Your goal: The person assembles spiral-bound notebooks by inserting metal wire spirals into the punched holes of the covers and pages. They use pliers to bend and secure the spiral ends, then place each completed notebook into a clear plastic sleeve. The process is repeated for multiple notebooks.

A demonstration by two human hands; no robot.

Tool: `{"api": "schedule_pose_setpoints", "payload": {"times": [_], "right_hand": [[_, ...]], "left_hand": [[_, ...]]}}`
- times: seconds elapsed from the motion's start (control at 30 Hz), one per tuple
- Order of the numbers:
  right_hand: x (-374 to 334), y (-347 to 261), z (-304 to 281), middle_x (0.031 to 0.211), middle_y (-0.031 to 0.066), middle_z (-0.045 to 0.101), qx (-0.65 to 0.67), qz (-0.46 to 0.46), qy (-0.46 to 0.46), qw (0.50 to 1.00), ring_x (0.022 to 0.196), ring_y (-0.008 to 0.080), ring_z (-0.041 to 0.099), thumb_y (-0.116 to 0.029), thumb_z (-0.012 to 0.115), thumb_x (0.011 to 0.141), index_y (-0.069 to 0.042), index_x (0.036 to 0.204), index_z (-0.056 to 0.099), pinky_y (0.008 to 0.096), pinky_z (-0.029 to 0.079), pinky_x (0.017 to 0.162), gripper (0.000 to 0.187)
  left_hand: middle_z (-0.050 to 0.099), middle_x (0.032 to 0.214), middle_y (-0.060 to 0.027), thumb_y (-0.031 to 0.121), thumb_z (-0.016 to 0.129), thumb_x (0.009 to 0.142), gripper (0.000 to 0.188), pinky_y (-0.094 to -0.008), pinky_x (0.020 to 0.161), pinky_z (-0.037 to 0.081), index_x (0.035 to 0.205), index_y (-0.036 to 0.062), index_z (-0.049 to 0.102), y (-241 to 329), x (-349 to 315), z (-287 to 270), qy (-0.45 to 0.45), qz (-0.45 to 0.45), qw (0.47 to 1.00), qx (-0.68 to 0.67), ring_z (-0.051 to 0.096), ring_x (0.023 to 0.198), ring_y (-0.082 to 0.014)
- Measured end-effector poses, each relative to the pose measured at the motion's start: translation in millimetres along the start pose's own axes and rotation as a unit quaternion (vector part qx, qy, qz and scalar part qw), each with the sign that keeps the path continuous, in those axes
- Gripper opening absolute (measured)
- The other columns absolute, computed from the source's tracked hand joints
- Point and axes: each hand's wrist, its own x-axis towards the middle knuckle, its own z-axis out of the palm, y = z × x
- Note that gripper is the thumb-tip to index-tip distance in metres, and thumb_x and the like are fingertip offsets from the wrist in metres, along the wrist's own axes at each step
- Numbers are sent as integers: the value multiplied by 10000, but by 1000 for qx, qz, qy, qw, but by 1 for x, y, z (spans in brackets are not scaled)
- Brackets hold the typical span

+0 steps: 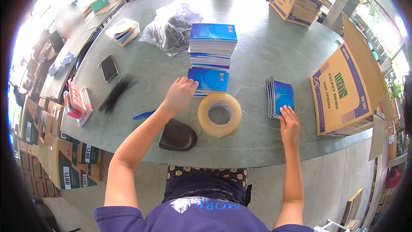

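Observation:
My left hand (180, 94) is closed, its bent fingertips at the left edge of a low stack of blue-covered memo pads (209, 80). Right behind that stack rises a taller pile of the same blue pads (213, 34). Over on the right, my right hand (289, 125) grips the near end of a small stack of blue spiral notebooks (283, 95), thumb at the side and fingers on the top cover. Black wire coils run along the edges of these notebooks. Between my hands lies a wide roll of clear tape (203, 116), close to the low stack.
A dark rounded object (178, 135) and a blue pen (144, 114) lie near my left forearm. Farther left are loose black coils (116, 93), a phone (109, 68), and red packets (78, 101). An open carton (343, 90) stands right; a plastic bag (169, 32) lies behind.

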Motion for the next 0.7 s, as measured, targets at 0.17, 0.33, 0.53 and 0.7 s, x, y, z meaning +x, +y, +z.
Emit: {"api": "schedule_pose_setpoints", "payload": {"times": [0.17,0.33,0.53,0.7], "right_hand": [[18,-22,-17,1164,131,635,62,16,41,997,1158,303,552,-219,669,839,-45,1160,628,405,439,956,368],[67,-158,-38,1096,154,644,69,-175,14,982,1092,323,576,-191,660,825,-48,1180,603,413,445,929,387],[74,-178,-11,821,87,670,153,-156,-86,972,801,258,633,-65,684,733,-73,1009,646,398,445,728,279],[75,-197,-9,774,83,666,98,-154,-82,980,762,251,630,-68,703,723,-73,911,649,375,450,681,195]], "left_hand": [[624,930,-90,55,599,736,271,-376,855,450,1003,15,622,18,2,-35,-13,-53,999,-1,567,929,-248],[623,929,-142,36,601,728,259,-388,827,476,982,-5,624,79,21,-74,-8,-46,991,-124,584,931,-278],[677,851,-137,128,644,800,209,-398,789,497,977,19,659,-22,-62,-86,115,-194,965,-135,631,875,-301],[648,848,-154,198,664,786,195,-420,749,513,799,10,613,-124,-214,-97,-73,-552,818,145,632,869,-318]]}}
